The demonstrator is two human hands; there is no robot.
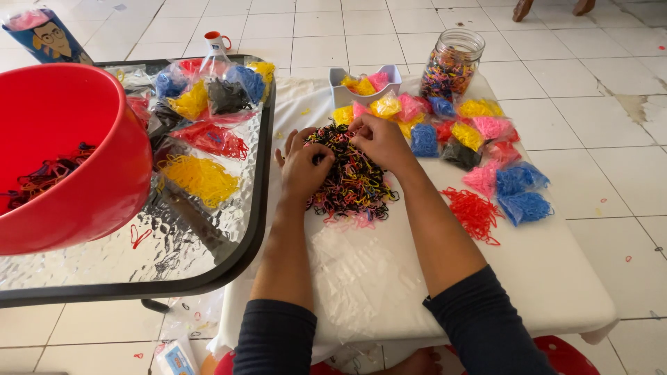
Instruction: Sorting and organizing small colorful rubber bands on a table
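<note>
Nearest the camera, two forearms in dark pushed-up sleeves reach out over a white desk. Both hands rest on a mixed heap of small rubber bands, black, yellow, pink and red, lying in the middle of the desk. The left hand sits on the heap's left edge, its fingers curled down into the bands. The right hand lies on the far side of the heap, its fingers bent and pinching at a few bands. Right of the heap lies a loose red pile, and beyond it small clear bags of sorted bands in blue, pink and yellow. To the left, a red bowl stands on a glass-topped desk. At the far edge stand a small white tray and a glass jar full of bands.
</note>
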